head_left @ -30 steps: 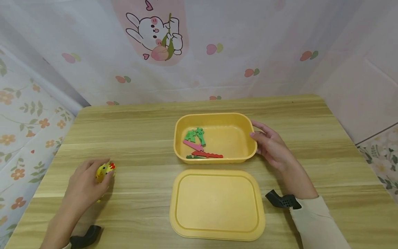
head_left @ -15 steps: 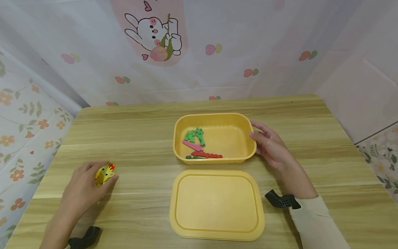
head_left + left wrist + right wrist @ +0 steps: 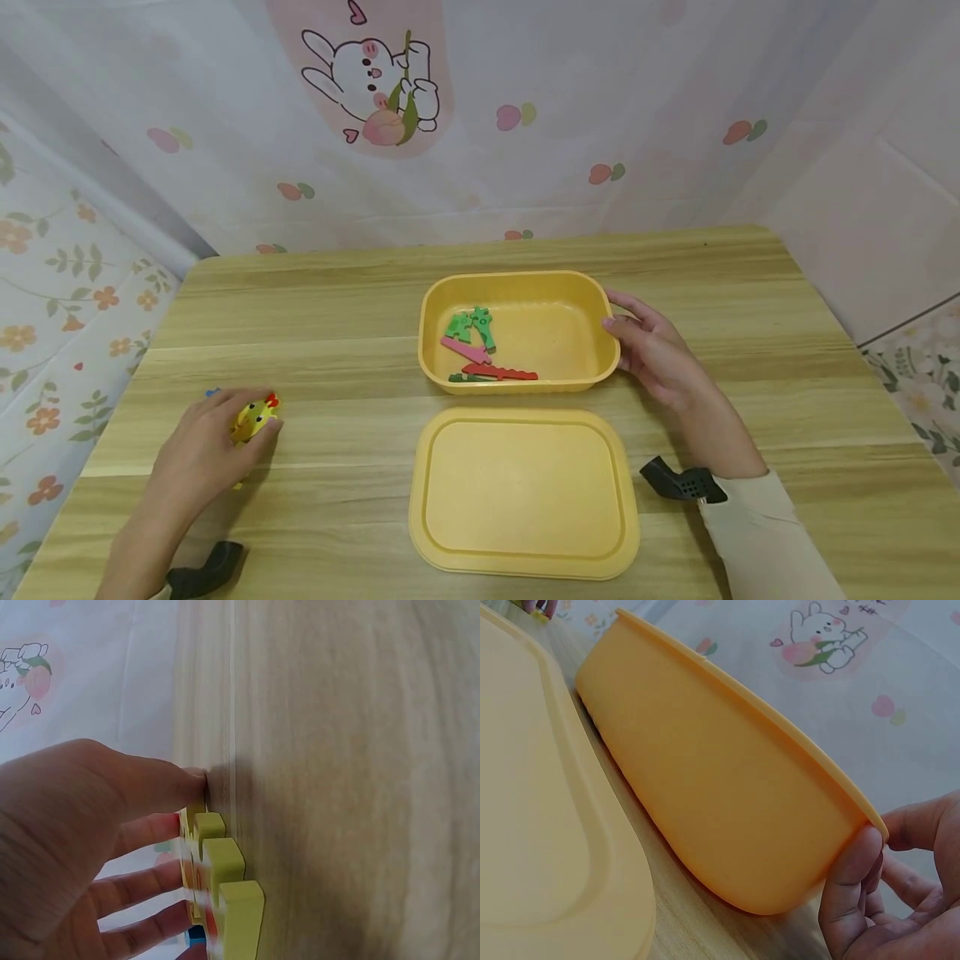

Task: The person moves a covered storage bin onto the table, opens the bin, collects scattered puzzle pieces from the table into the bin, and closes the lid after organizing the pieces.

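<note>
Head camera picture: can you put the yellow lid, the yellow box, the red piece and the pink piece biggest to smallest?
1. Yellow lid, perhaps helped by nearness
2. Yellow box
3. Red piece and pink piece: red looks longer, pink wider, so I can't rank them

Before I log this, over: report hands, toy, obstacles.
Left hand holds yellow toy. Right hand grips yellow tub. Lid beside tub, not between it and toy.

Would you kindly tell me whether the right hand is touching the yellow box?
Touching: the right wrist view shows the right hand pinching the yellow box at its rim.
</note>
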Demonstrator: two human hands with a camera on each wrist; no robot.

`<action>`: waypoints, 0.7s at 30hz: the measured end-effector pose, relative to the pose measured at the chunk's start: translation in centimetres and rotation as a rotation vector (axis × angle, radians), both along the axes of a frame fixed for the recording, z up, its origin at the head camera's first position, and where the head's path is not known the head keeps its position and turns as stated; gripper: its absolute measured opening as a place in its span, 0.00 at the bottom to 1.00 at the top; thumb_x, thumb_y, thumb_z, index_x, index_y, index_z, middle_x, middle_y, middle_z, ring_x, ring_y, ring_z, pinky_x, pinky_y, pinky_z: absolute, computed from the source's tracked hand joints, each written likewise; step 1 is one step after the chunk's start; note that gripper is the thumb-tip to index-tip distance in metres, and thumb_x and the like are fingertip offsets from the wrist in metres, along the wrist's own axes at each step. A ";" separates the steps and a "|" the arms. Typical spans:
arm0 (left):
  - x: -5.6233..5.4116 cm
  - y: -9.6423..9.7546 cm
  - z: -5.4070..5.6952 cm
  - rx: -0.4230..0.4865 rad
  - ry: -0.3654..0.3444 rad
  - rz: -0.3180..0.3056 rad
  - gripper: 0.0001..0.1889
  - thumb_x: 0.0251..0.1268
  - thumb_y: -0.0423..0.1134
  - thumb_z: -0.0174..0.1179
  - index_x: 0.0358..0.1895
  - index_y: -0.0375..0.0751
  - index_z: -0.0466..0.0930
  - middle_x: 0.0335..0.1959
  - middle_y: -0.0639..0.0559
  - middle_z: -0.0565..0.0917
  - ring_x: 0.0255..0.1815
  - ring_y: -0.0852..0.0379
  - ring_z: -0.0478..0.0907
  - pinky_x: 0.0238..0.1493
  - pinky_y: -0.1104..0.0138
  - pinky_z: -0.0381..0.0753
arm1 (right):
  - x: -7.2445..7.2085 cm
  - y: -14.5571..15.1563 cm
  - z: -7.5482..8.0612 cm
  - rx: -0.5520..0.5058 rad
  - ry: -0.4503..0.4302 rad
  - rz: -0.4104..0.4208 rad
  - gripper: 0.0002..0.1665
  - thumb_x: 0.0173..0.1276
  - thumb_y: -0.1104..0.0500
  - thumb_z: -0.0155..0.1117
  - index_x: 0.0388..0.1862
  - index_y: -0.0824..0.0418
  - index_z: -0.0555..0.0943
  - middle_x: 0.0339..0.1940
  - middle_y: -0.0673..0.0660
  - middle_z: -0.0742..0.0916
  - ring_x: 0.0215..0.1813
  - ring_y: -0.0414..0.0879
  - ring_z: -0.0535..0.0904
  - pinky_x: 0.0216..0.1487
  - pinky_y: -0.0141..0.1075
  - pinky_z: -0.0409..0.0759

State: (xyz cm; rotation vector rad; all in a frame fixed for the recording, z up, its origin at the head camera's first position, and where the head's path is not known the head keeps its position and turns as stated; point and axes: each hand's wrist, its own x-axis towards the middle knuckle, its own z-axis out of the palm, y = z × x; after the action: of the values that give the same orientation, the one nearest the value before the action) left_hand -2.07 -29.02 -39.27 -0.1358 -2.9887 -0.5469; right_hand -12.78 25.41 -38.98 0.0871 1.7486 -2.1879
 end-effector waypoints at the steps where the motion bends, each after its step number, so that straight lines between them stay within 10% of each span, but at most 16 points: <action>1: 0.0 0.0 0.0 0.000 -0.001 0.000 0.22 0.71 0.46 0.70 0.62 0.40 0.84 0.62 0.33 0.84 0.61 0.24 0.76 0.55 0.32 0.75 | 0.0 0.0 0.0 0.001 0.000 0.000 0.33 0.82 0.60 0.60 0.81 0.57 0.63 0.42 0.47 0.89 0.36 0.38 0.85 0.38 0.30 0.86; 21: -0.3 0.2 0.3 0.013 -0.026 0.078 0.24 0.66 0.46 0.72 0.59 0.36 0.85 0.58 0.24 0.83 0.59 0.24 0.77 0.52 0.31 0.76 | 0.0 0.1 0.0 -0.012 0.009 0.010 0.32 0.82 0.61 0.59 0.80 0.57 0.63 0.42 0.47 0.88 0.36 0.37 0.85 0.38 0.29 0.86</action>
State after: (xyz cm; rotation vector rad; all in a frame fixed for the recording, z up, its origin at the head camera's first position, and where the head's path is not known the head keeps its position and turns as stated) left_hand -2.36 -28.83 -39.00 -0.0109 -2.9999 -0.5630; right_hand -12.75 25.53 -39.01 0.0654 1.7367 -2.1956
